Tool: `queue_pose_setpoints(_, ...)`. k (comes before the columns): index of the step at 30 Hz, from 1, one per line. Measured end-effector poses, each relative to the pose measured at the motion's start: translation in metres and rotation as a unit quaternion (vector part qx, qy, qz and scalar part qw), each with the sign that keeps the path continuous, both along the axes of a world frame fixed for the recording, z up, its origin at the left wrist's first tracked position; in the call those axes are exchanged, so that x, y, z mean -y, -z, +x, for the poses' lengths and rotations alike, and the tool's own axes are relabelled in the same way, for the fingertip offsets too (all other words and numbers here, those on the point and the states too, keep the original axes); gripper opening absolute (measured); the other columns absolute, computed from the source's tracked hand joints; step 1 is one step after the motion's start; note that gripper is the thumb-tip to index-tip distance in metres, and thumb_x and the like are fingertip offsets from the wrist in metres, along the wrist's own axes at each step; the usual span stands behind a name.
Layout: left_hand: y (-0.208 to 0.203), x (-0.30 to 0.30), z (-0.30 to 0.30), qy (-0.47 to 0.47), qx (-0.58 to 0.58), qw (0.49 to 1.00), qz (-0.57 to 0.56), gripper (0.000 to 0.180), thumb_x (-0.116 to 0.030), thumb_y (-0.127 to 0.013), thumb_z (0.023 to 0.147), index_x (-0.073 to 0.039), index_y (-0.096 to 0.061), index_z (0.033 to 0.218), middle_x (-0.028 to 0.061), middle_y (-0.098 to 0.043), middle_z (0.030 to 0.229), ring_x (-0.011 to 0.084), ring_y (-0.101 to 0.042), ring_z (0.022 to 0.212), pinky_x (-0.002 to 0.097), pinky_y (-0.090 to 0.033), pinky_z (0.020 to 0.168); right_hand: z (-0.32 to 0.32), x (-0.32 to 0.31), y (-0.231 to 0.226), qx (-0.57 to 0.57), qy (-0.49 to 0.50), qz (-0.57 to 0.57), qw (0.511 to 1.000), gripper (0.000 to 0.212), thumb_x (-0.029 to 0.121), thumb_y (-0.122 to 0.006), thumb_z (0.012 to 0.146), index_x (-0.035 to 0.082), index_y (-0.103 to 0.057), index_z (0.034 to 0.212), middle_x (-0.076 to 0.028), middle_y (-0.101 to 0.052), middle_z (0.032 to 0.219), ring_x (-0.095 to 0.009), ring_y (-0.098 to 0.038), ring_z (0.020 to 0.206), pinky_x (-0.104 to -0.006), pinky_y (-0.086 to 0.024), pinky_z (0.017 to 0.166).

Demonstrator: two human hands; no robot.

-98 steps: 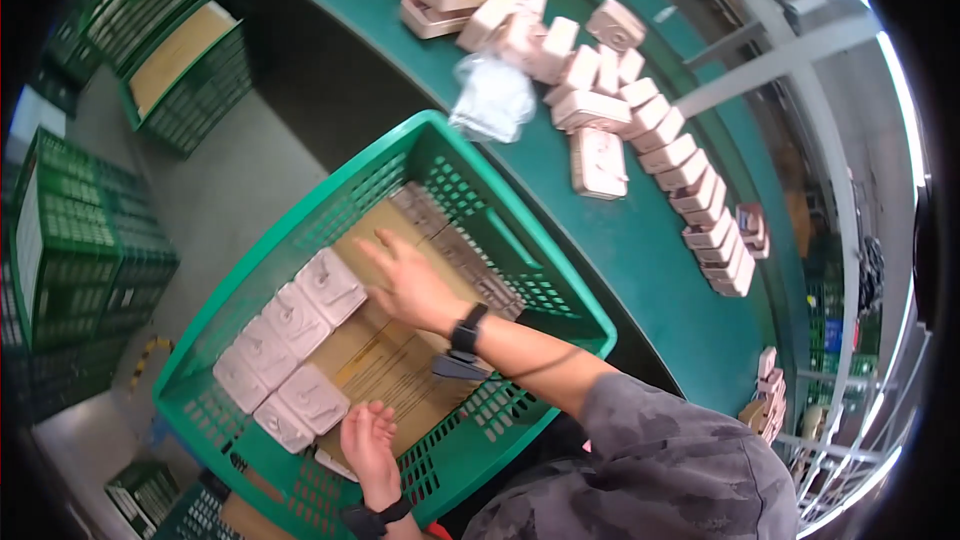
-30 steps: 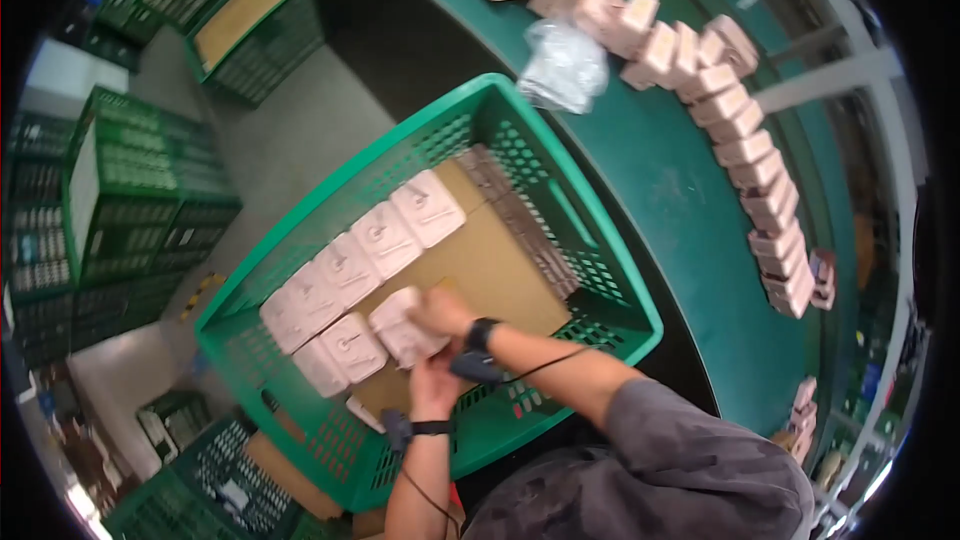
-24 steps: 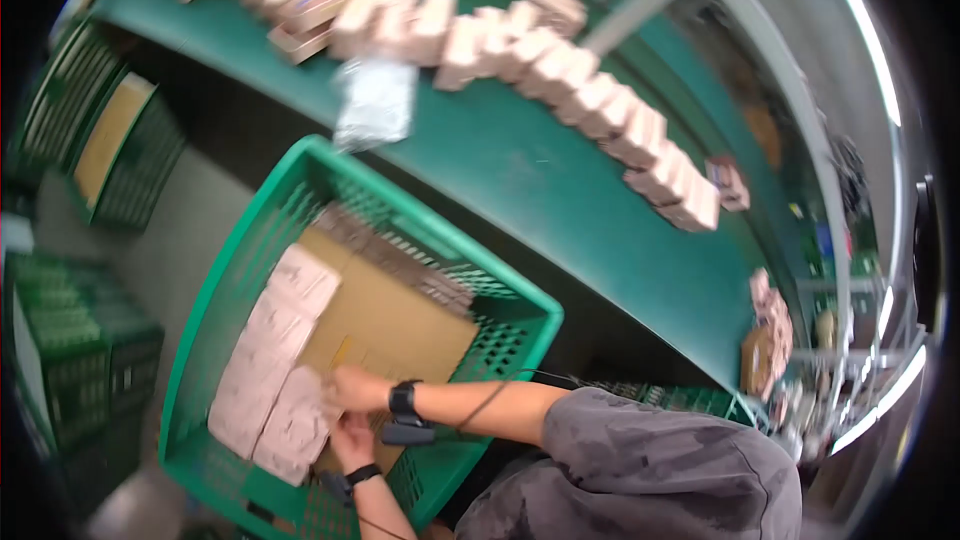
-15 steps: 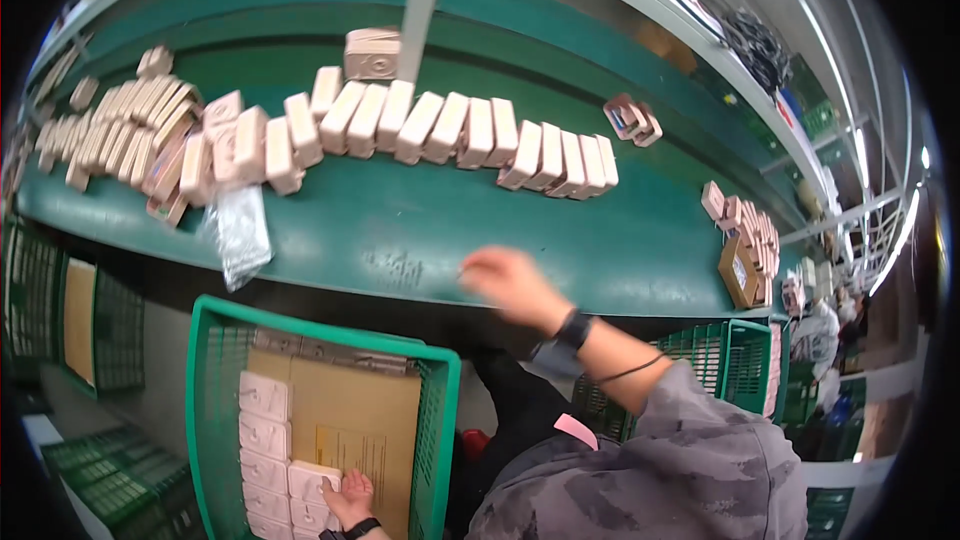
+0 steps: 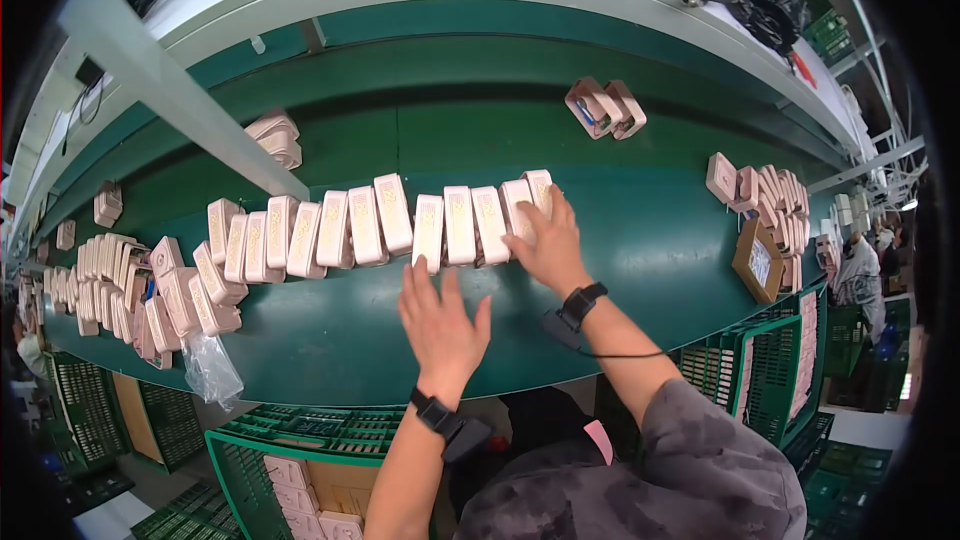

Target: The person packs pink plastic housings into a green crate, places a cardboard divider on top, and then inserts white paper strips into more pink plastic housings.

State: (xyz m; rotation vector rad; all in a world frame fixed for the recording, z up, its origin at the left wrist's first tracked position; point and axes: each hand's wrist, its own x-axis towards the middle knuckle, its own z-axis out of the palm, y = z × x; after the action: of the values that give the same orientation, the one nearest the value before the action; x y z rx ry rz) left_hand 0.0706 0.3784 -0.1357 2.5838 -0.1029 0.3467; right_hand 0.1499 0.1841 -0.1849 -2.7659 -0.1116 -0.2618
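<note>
A curved row of pale pink plastic cases (image 5: pixel 458 225) stands upright on the green bench. My left hand (image 5: pixel 443 332) is open, palm down, its stretched fingertips at the lower front of the case where the right-hand group begins. At the right end of that group is my right hand (image 5: pixel 550 252). Its fingers are spread, with the thumb against the front of one case and the other fingertips over the endmost pink case (image 5: pixel 538 186). Part of these last cases is hidden behind the hand. Both wrists wear a black band with a small device.
Two open pink cases (image 5: pixel 605 110) lie farther back. More cases and a brown cardboard box (image 5: pixel 760 262) are at the right. A clear plastic bag (image 5: pixel 211 370) overhangs the bench's front edge. Below, a green crate (image 5: pixel 240 480) contains pink cases and cardboard. A grey post (image 5: pixel 180 80) rises left.
My left hand has left the pink cases in the crate and come up to the row on the bench. My right hand has reached the row's right end. The view has shifted towards the bench.
</note>
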Motion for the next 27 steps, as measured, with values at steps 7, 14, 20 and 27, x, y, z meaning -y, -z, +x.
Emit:
queue_pose_setpoints(7,0.043,0.027,0.05,-0.075,-0.044,0.994,0.066,0.058,-0.029,-0.07,0.079,0.001,-0.05,0.125,0.0283,-0.034,0.142,0.0462,-0.03,0.131,0.0553,-0.028,0.105,-0.003,0.008,-0.01,-0.029,-0.017,0.018,0.999,0.063,0.024,-0.074,0.074,0.011,-0.053,0.132,-0.032,-0.024,0.147,-0.05,-0.034,0.13,-0.0527,-0.035,0.105)
queue_pose_setpoints(14,0.038,0.04,0.071,-0.102,-0.063,0.99,0.074,0.059,-0.021,-0.074,0.069,0.001,-0.051,0.119,0.028,-0.036,0.139,0.0457,-0.033,0.13,0.0546,-0.031,0.102,0.006,0.003,-0.015,-0.083,0.061,0.033,0.994,0.082,0.022,-0.073,0.071,0.005,-0.034,0.141,-0.032,-0.027,0.144,-0.05,-0.037,0.126,-0.0534,-0.036,0.103)
queue_pose_setpoints(20,0.043,0.047,0.063,-0.115,-0.055,0.991,0.037,0.051,-0.016,-0.073,0.064,0.002,-0.051,0.107,0.0273,-0.039,0.137,0.0444,-0.042,0.117,0.0523,-0.036,0.097,-0.007,0.026,-0.011,-0.119,0.095,0.052,0.987,0.091,0.022,-0.074,0.069,-0.003,-0.025,0.141,-0.032,-0.029,0.141,-0.048,-0.039,0.122,-0.0519,-0.038,0.102)
queue_pose_setpoints(27,0.037,0.034,0.035,-0.105,-0.141,0.984,0.039,0.049,-0.017,-0.074,0.06,0.002,-0.051,0.099,0.0241,-0.048,0.12,0.0415,-0.051,0.101,0.0489,-0.043,0.086,-0.058,0.057,-0.01,-0.104,0.108,0.038,0.988,0.096,0.022,-0.075,0.067,-0.003,-0.022,0.143,-0.03,-0.035,0.135,-0.047,-0.041,0.119,-0.0493,-0.041,0.1)
